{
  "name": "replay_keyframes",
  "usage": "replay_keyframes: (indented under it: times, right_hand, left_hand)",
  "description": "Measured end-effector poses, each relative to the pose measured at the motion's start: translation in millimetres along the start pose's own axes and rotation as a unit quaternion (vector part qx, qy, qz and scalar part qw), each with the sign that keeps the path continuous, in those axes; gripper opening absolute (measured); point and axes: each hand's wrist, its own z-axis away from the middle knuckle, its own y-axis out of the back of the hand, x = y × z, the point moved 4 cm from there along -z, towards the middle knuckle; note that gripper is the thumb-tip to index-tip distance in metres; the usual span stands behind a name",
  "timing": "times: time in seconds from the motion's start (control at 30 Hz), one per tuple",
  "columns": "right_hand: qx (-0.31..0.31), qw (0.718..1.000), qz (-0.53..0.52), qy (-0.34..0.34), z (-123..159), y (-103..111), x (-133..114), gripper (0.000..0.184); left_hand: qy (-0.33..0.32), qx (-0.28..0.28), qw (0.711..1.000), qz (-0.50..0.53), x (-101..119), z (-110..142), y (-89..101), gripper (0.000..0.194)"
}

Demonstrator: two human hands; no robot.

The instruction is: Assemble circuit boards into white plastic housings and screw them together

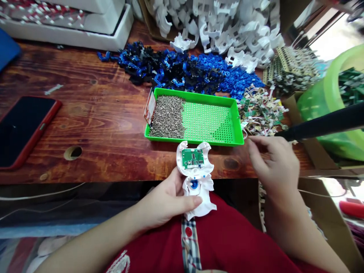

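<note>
My left hand (173,201) is wrapped round a white plastic housing (203,206), holding it in front of my body just off the table's edge. A green circuit board (193,158) sits in the housing's upper part, and a round blue piece (194,184) shows in the lower part. My right hand (274,163) is at the near side of a pile of small circuit boards with wires (263,108), thumb and forefinger drawn together. A white wire (244,131) lies close to those fingertips; whether they grip it is unclear.
A green tray (213,141) has small metal screws (167,115) at its left end. Behind it lie blue and black plastic parts (170,68) and white housings (236,30). A black bar (324,123) reaches in from the right past a green basket (315,102). A phone (25,129) lies left.
</note>
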Motion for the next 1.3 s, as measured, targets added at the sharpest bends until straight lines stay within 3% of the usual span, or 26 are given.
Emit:
replay_keyframes:
  times: [0.13,0.3,0.37,0.5,0.67,0.77,0.83,0.93,1.0,1.07,1.1,1.13,1.17,1.2,1.3]
  right_hand:
    - [-0.060,0.996,0.066,-0.028,-16.2,-17.9,22.7,0.024]
    - [-0.134,0.977,0.112,-0.121,-40.2,-34.6,27.1,0.033]
    - [-0.142,0.972,0.113,-0.149,-46.7,-38.9,26.7,0.035]
    - [-0.154,0.966,0.100,-0.180,-52.7,-44.9,29.0,0.037]
    - [-0.108,0.977,0.059,-0.176,-46.7,-40.6,30.2,0.033]
    - [-0.054,0.984,0.040,-0.163,-37.4,-32.9,26.2,0.034]
    - [0.007,0.993,0.009,-0.120,-31.6,-25.0,17.9,0.034]
    - [0.082,0.991,-0.108,-0.014,-22.6,-12.4,-1.8,0.031]
    - [0.061,0.977,-0.205,0.027,-17.0,-8.0,-15.5,0.032]
    - [-0.010,0.956,-0.291,0.048,-12.1,-7.7,-29.8,0.037]
    - [-0.051,0.943,-0.321,0.063,-9.5,-8.4,-37.7,0.040]
    - [-0.092,0.931,-0.343,0.083,-6.9,-9.4,-45.6,0.042]
    - [-0.128,0.921,-0.354,0.106,-4.3,-10.7,-53.0,0.043]
    - [-0.152,0.915,-0.351,0.128,-1.9,-12.1,-59.2,0.044]
    - [-0.154,0.926,-0.296,0.174,3.1,-16.7,-69.2,0.045]
  left_hand:
    - [0.011,-0.023,1.000,-0.007,8.1,-3.7,-7.3,0.061]
    - [-0.090,0.087,0.992,0.007,53.0,-21.0,-14.1,0.047]
    - [-0.100,0.124,0.987,-0.005,71.4,-31.1,-16.1,0.034]
    - [-0.077,0.132,0.985,-0.084,91.8,-51.8,-16.5,0.016]
    - [-0.056,0.133,0.979,-0.144,92.8,-63.4,-14.5,0.020]
    - [-0.032,0.127,0.975,-0.178,90.1,-58.5,-15.3,0.031]
    - [-0.020,0.142,0.966,-0.217,87.5,-50.2,-13.3,0.044]
    - [-0.031,0.196,0.930,-0.308,81.4,-30.3,-7.1,0.072]
    - [-0.099,0.232,0.878,-0.407,79.0,-13.1,-6.6,0.081]
    - [-0.232,0.245,0.769,-0.543,79.6,5.0,-15.2,0.078]
    - [-0.290,0.233,0.706,-0.602,78.2,12.2,-22.0,0.074]
    - [-0.324,0.202,0.662,-0.645,74.8,16.1,-28.2,0.069]
    - [-0.328,0.165,0.646,-0.669,70.5,16.6,-32.2,0.063]
    - [-0.316,0.130,0.650,-0.679,66.4,14.5,-34.1,0.055]
    - [-0.270,0.089,0.699,-0.657,59.8,3.6,-31.3,0.036]
